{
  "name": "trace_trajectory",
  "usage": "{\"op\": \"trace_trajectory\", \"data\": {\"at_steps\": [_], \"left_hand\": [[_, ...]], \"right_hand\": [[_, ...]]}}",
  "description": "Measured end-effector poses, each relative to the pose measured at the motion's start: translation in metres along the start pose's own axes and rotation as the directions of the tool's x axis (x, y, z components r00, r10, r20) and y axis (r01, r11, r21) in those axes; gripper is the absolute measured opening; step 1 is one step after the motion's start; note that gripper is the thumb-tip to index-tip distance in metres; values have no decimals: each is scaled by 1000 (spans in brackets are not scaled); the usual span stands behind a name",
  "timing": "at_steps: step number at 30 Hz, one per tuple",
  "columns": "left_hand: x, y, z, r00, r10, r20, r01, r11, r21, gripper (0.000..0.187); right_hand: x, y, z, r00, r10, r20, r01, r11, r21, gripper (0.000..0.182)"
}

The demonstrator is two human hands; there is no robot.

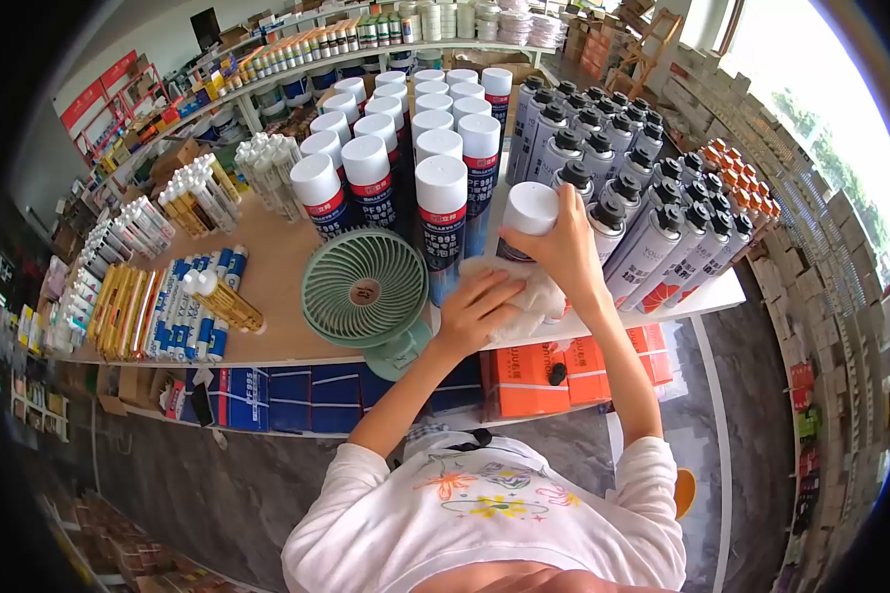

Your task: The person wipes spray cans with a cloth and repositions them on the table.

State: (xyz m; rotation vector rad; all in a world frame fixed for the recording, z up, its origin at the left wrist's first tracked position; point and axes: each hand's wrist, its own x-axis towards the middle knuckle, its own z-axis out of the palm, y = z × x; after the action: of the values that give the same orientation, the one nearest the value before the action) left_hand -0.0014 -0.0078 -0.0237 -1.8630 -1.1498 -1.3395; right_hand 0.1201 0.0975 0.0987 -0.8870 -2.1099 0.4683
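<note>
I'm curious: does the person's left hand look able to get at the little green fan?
Probably yes: the green fan is close beside the left hand, with nothing seeming to block its near side. The hand is busy with a white cloth, though.

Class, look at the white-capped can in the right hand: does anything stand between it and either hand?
Yes, at the left hand: the cloth lies between it and the can's lower part. Nothing visible stands between the right hand and the cap it grips.
</note>
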Motion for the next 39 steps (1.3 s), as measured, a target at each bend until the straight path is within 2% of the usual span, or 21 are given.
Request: {"op": "trace_trajectory", "data": {"at_steps": [1,2,4,7,9,11,12,15,17,20,23,24,27,29,31,35,37,39], "left_hand": [[-14,-1,3,1000,4,3,-4,1000,8,5],[-29,1,5,997,-2,72,0,1000,24,5],[-44,6,7,985,-30,169,24,999,34,3],[-35,8,3,982,-60,176,59,998,12,2],[-12,7,1,988,-37,152,34,999,24,3],[24,10,-7,998,-55,41,56,998,-19,5],[42,13,-11,1000,-25,17,25,1000,-10,7],[42,10,-2,999,3,-35,-3,1000,4,7],[8,5,7,998,16,-56,-15,1000,17,4],[-45,3,18,996,-6,87,0,997,71,1],[-39,7,13,996,-28,87,25,999,31,1],[-24,6,9,999,14,47,-15,1000,23,6],[21,7,-4,999,12,-35,-11,999,34,8],[29,6,-4,998,-1,-61,1,1000,-2,9],[30,7,-4,999,-39,-16,39,999,-7,9],[-17,18,7,993,-115,41,117,992,-39,11],[-28,23,4,970,-200,136,211,975,-72,14],[-34,24,4,967,-220,131,230,970,-75,14]], "right_hand": [[-2,-3,2,1000,6,-28,-7,1000,-9,92],[-3,-5,4,998,55,-42,-56,998,-31,80],[-2,-9,2,998,52,-44,-55,996,-77,81],[-1,-10,0,998,61,-29,-62,996,-69,80],[-2,-6,1,998,58,-14,-59,997,-59,79],[-2,-1,4,1000,-5,-28,4,999,-44,89],[-2,0,4,1000,-9,-19,9,1000,-13,88],[-1,-3,1,999,36,41,-38,998,45,86],[-2,-2,4,1000,17,-22,-18,1000,-25,84],[-1,2,7,998,-13,-65,11,999,-35,84],[-5,-4,8,997,-16,-74,13,999,-42,82],[-6,-5,9,997,1,-80,-6,998,-67,80],[-9,-10,10,996,16,-89,-23,997,-75,78],[-8,-10,10,994,13,-105,-20,998,-59,77],[-5,-7,10,994,46,-98,-51,997,-53,79],[-9,-7,5,992,102,-80,-107,993,-56,80],[-7,1,1,996,85,40,-87,995,42,87],[-6,9,-4,994,82,74,-88,993,83,94]]}}
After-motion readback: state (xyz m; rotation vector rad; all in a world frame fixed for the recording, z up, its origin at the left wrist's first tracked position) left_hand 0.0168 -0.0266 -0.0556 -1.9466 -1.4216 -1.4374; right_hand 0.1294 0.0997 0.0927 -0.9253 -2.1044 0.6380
